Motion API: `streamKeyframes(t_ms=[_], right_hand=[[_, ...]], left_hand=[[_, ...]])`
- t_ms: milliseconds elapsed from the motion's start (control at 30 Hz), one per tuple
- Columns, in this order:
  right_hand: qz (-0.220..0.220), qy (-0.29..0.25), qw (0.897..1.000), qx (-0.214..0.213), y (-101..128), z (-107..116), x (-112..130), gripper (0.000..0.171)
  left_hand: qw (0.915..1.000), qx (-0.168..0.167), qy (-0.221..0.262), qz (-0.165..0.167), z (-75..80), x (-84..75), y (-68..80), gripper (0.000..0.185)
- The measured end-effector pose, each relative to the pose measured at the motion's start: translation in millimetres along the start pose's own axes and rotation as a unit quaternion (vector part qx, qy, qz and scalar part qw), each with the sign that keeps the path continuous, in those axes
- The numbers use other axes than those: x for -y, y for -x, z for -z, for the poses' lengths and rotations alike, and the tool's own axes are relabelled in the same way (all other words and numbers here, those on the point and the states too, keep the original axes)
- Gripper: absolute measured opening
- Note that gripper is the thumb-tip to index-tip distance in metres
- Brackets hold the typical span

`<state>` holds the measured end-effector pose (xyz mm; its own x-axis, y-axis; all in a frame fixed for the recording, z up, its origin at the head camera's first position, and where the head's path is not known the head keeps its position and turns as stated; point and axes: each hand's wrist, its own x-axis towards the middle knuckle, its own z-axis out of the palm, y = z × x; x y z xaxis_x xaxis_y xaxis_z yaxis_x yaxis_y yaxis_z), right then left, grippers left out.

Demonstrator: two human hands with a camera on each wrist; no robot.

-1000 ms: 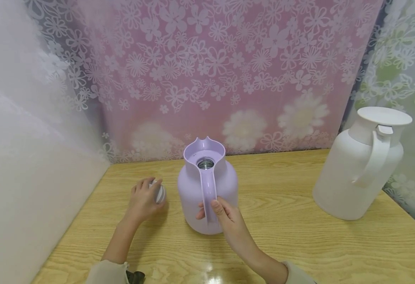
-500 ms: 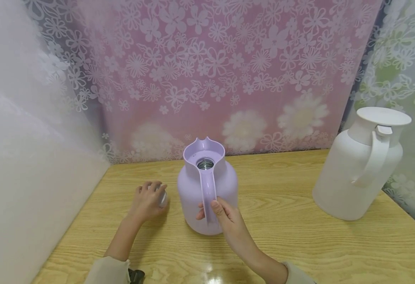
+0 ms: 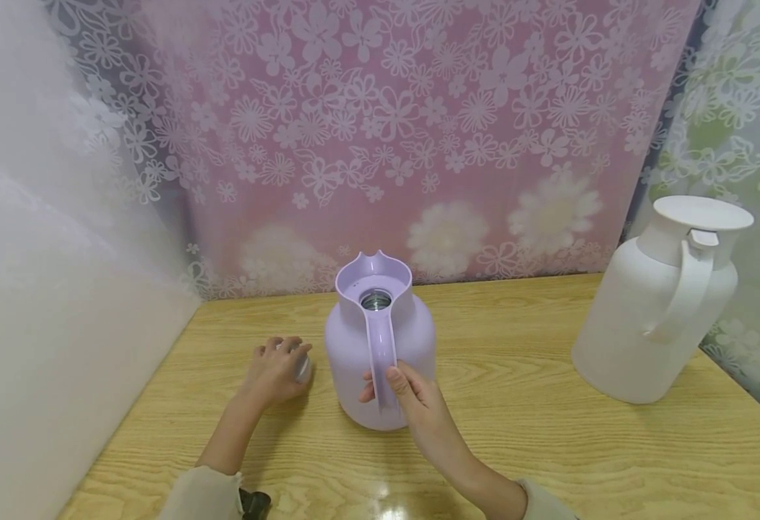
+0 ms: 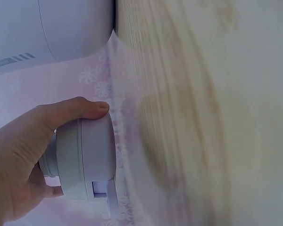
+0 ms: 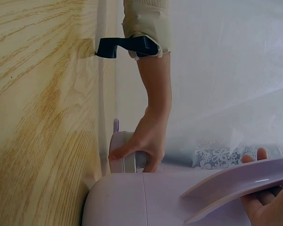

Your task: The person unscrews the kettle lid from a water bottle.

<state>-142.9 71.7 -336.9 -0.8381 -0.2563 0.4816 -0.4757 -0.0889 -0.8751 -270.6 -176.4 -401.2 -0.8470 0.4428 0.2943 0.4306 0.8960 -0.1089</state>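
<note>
A lilac thermos jug [image 3: 412, 332] stands upright on the wooden table, its mouth uncovered and the metallic neck showing. My right hand [image 3: 425, 404] grips the jug's handle [image 3: 381, 347], thumb on the near side. To the left of the jug, my left hand [image 3: 277, 372] holds the round jug lid [image 4: 98, 146] from above. The lid's lilac top faces down, close over the table, and its narrower grey plug points up into the palm. A small latch tab [image 4: 112, 197] sticks out at its edge. From the head view most of the lid is hidden under the fingers.
A larger white thermos jug [image 3: 653, 318] with its lid on stands at the right of the table [image 3: 503, 448]. A floral curtain [image 3: 380, 144] hangs along the back, and a pale wall [image 3: 61, 289] borders the left side.
My left hand has shifted slightly right and nearer to me with the lid, which is now more covered by the fingers. The right hand and jug have stayed put.
</note>
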Motion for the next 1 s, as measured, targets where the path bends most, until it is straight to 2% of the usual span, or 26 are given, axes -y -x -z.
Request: streamKeyframes(t_ms=[400, 1000], right_hand=[[-0.005, -0.008, 1.0, -0.002, -0.4, 0.0, 1.0, 0.029], [0.004, -0.008, 1.0, -0.002, -1.1, 0.0, 1.1, 0.029]], left_hand=[[0.9994, 0.018, 0.027, 0.01, -5.2, -4.2, -0.3, 0.056], [0.9984, 0.036, 0.041, 0.017, -7.7, -6.4, -0.5, 0.066]])
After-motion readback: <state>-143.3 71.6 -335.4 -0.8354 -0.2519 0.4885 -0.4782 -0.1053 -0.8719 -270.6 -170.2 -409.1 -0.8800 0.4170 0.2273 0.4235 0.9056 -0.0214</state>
